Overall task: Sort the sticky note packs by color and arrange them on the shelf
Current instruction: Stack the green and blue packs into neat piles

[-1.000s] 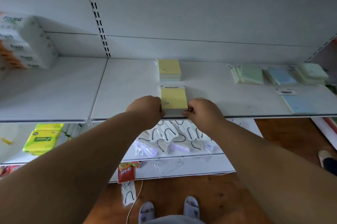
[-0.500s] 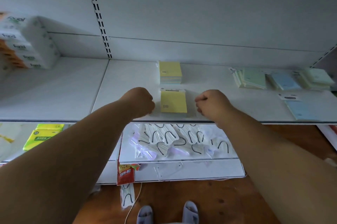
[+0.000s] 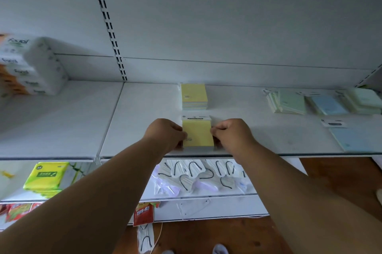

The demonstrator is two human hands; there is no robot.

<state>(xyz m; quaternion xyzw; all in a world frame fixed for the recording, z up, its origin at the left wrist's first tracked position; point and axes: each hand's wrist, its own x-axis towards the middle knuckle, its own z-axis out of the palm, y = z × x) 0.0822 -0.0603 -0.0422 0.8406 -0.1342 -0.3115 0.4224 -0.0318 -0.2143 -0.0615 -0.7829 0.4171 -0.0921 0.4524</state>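
A yellow sticky note pack [image 3: 198, 133] with a white header card lies near the front edge of the white shelf [image 3: 144, 121]. My left hand [image 3: 165, 133] grips its left side and my right hand [image 3: 233, 133] grips its right side, fingers curled against the edges. Behind it stands a stack of yellow packs [image 3: 194, 96]. To the right lie green packs [image 3: 289, 101], a blue pack [image 3: 326, 104], pale green packs [image 3: 363, 99] and a single blue pack [image 3: 351, 140] near the shelf front.
White tissue packages [image 3: 31, 65] fill the shelf's far left. A lower shelf holds bagged face masks [image 3: 198, 175] and a bright green package [image 3: 46, 177]. A red tag [image 3: 143, 214] hangs below. Brown floor and my feet show at the bottom.
Half a second ago both hands were off the pack, fists apart on either side. Now they have closed in and hold the front yellow pack by its two sides.
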